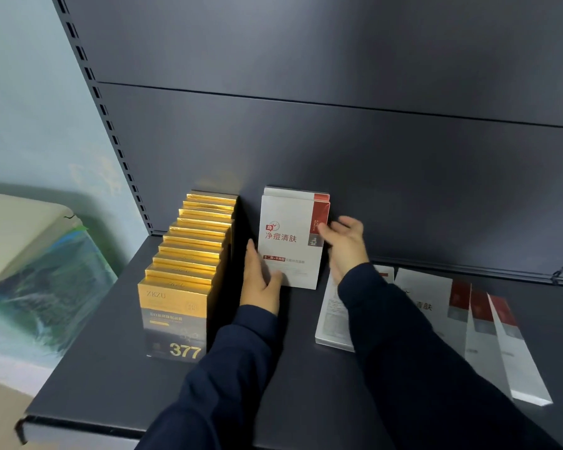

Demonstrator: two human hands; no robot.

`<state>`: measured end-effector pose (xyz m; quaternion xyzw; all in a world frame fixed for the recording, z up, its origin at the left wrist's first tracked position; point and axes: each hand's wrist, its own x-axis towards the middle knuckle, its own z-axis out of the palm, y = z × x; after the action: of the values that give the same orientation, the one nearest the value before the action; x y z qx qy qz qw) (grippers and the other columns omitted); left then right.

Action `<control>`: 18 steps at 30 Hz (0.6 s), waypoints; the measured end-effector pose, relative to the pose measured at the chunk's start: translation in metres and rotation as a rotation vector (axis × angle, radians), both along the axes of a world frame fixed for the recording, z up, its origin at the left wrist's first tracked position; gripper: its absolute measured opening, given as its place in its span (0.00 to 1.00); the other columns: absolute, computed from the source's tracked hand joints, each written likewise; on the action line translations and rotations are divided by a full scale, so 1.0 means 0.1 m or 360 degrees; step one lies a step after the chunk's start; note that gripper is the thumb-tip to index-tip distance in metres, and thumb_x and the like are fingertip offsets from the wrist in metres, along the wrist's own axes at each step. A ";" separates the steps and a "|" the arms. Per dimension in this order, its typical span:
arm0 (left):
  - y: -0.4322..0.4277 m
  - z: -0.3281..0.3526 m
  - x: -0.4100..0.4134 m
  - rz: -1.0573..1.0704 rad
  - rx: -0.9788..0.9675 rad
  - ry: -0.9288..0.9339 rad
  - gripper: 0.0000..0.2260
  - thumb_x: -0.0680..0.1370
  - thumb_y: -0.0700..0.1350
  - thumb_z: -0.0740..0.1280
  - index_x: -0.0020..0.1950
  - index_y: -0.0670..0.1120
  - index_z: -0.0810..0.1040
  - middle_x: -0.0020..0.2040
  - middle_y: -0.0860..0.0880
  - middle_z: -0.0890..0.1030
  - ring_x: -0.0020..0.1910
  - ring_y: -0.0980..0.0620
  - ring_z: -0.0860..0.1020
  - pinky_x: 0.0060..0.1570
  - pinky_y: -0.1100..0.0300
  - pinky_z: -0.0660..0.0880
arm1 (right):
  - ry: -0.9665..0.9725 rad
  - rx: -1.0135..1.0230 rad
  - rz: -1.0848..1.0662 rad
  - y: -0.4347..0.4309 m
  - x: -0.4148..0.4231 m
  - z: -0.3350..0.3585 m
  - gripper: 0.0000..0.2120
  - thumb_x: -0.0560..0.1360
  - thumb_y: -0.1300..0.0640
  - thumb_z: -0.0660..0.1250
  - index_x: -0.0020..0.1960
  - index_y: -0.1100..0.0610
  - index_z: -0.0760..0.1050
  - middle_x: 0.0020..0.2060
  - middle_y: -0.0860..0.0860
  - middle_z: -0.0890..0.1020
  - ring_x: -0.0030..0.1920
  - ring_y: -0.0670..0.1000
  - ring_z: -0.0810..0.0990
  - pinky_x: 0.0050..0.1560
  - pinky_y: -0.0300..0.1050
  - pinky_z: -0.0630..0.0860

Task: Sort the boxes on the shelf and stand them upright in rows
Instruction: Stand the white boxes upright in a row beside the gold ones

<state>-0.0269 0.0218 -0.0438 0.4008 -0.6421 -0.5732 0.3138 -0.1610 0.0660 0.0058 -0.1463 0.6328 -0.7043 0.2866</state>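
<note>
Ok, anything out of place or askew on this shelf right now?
Yes: several white-and-red cardboard boxes lie flat and fanned askew on the dark grey metal shelf at right, not upright. The row of gold foil boxes at left stands tidy.

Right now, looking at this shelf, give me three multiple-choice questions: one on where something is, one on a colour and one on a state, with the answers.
1. Where is the row of gold boxes relative to the upright white boxes?
A) to their left
B) to their right
C) on top of them

2. What colour is the band on the upright white boxes?
A) green
B) red
C) blue

3. How are the other white boxes placed?
A) standing in a row
B) lying flat on the shelf
C) stacked on the gold row

Answers:
1 A, the gold row stands on the left side of the shelf.
2 B, a red strip runs down their right side.
3 B, they lie fanned out flat on the right.
</note>
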 end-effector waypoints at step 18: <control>0.76 -0.29 -0.08 -0.0961 -0.1519 -0.0397 0.25 0.68 0.50 0.66 0.65 0.55 0.71 0.67 0.45 0.75 0.64 0.46 0.76 0.61 0.50 0.76 | 0.0945 0.1264 0.0409 1.02 -0.75 -0.04 0.04 0.77 0.59 0.64 0.47 0.58 0.77 0.41 0.52 0.79 0.42 0.52 0.76 0.41 0.42 0.70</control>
<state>-0.0348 0.0975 -0.0733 0.0786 -0.9476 -0.2326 0.2043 -0.2356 0.1684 0.0020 -0.2964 0.8826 -0.2969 0.2122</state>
